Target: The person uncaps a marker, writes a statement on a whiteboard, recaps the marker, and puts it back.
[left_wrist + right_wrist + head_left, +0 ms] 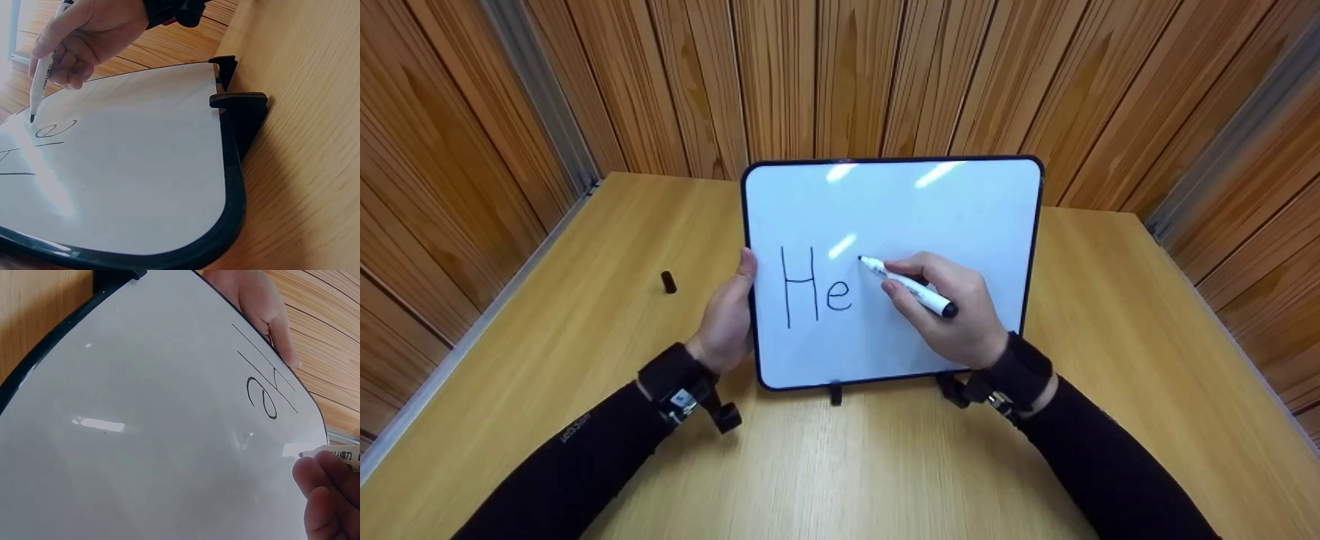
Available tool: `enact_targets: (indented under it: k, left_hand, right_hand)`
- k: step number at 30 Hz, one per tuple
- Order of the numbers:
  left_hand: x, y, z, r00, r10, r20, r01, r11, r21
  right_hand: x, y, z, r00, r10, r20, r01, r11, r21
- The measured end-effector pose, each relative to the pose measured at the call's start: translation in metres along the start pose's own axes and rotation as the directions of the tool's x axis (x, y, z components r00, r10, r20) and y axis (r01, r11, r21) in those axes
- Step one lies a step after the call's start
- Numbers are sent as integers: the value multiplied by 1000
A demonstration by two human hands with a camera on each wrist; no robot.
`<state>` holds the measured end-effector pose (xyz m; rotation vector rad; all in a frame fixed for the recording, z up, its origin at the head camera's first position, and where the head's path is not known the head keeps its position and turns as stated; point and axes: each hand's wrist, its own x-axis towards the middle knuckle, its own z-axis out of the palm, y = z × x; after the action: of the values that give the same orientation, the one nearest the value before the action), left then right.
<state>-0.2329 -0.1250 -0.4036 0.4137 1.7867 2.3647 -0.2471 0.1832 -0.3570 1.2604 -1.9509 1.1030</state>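
Observation:
A whiteboard (900, 214) with a black frame stands tilted back on the table, the letters "He" (816, 289) written in black on its left half. My left hand (725, 322) grips the board's left edge, thumb at the front of the frame and the other fingers hidden behind. Between thumb and fingers, my right hand (956, 307) pinches a white marker (911, 286) with a black end. Its black tip is right at the board's surface, up and to the right of the "e". In the left wrist view the marker (42, 81) points down at the board beside the writing.
A small black marker cap (668, 282) lies on the wooden table (607, 315), left of the board. Black feet (242, 107) hold the board's lower edge. Wood-panelled walls (847, 75) enclose the table at the back and both sides.

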Motion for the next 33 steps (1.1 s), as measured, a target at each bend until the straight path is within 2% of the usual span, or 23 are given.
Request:
enact_targets:
  k: [9,19,33]
  left_hand:
    - [0,0,0,1000,4,14,-4,1000,-6]
    - [-1,0,0,1000,-2,-1,2,1000,9]
    - [-1,-1,0,1000,23,1,-23,1000,4]
  right_hand:
    - [0,1,0,1000,-14,4,14,1000,15]
    - [0,0,2,1000,5,6,-5,1000,27]
    - [-2,-1,2,999,1,49,-1,1000,-7]
